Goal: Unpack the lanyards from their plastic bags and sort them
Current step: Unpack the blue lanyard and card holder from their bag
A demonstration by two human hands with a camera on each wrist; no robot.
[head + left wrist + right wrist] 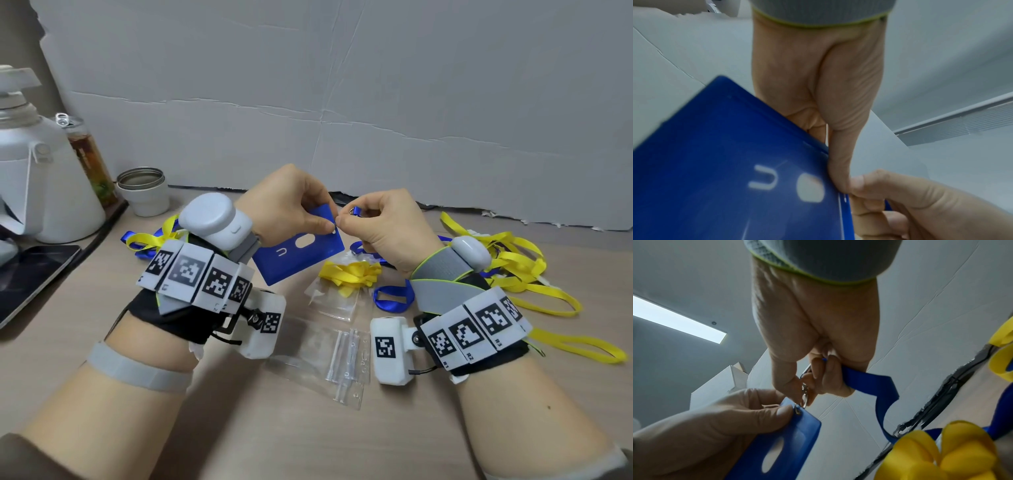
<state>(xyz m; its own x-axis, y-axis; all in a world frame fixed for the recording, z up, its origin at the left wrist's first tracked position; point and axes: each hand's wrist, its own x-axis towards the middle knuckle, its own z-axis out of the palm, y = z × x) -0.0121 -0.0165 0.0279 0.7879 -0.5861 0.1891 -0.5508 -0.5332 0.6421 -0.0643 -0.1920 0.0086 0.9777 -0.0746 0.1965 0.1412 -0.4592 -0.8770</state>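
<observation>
Right wrist view: the metal clip of a blue lanyard is pinched between the thumb and curled fingers of the right hand, and the clip's tip is seen at the small hole in the corner of a blue card holder. That corner is gripped by the thumb and fingers of the left hand. In the left wrist view, the holder is clamped at its edge by the left thumb, with the right hand's fingertips touching it.

In the head view, the card holder is held above the tabletop, between the left hand and the right hand. Below the holder, a folded yellow lanyard is seen in a clear plastic bag, and empty clear bags lie nearer the person. Right of the holder, loose yellow lanyards are spread out. Left of it, a yellow-and-blue tangle, a white cup and a white kettle are seen.
</observation>
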